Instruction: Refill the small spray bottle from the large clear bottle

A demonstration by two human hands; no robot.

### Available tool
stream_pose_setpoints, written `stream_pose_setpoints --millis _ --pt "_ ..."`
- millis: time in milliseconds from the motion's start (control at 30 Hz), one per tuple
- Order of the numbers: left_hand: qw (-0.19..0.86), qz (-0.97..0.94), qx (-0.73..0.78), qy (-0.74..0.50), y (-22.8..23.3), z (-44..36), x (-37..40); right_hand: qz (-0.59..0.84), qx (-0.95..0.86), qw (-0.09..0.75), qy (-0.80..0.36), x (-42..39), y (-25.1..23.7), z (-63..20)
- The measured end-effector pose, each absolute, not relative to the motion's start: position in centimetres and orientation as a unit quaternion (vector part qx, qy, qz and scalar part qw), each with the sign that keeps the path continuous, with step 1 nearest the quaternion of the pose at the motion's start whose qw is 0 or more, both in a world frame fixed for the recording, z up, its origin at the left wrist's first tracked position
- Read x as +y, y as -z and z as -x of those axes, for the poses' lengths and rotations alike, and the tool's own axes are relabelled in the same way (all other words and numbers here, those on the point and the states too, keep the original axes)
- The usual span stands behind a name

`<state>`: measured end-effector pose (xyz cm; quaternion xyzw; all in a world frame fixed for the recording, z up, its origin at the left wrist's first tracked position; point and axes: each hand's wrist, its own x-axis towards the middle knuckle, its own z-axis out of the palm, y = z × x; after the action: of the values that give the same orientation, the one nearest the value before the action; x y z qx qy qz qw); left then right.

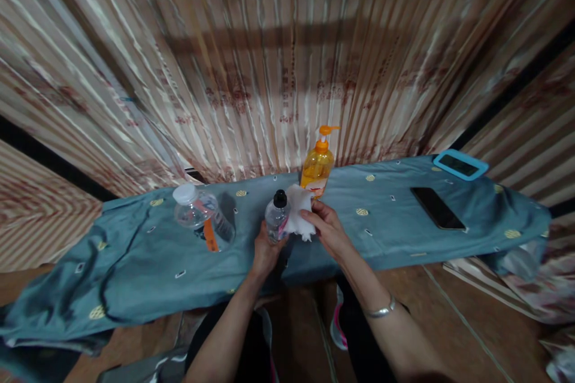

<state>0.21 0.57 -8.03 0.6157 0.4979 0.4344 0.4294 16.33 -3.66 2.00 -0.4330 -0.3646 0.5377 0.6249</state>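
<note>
1. Clutching a small black-capped bottle (pixel 275 224) with the left hand (pixel 266 252), mid-table above blue-green cloth (pixel 148 275); can't make out contents.
2. Pinching white tissue (pixel 299 213) in the right hand (pixel 331 228), right against the bottle's side.
3. Just behind: orange-topped pump bottle (pixel 317 166), amber liquid (pixel 311 178) inside.
4. Over left: big white-capped bottle (pixel 204 215), contents unclear.
5. Reaching in with forearms (pixel 234 329) angled together, silver bracelet (pixel 381 311) on the right.

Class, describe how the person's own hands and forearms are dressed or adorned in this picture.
The left hand and right hand are both ungloved. No sleeve covers the visible part of either forearm. The right one carries a shiny, silver-coloured bracelet, a curved metal band; no bracelet shows on the left.
</note>
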Motion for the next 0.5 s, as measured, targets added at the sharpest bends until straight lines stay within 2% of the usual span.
stream_pose_setpoints --millis 133,367,500 --pt "0.426 -0.625 0.495 -0.427 8.6 -0.3 0.2 0.393 -0.421 0.649 -0.497 -2.9 -1.6 -14.8" --pt "0.437 -0.644 0.473 -0.412 8.0 0.1 -0.1 0.450 -0.445 0.665 -0.398 -1.6 -0.5 -14.6" --pt "0.440 -0.624 0.475 -0.438 7.1 -0.6 0.0 0.493 -0.527 0.617 -0.314 -1.5 -0.8 -14.0"
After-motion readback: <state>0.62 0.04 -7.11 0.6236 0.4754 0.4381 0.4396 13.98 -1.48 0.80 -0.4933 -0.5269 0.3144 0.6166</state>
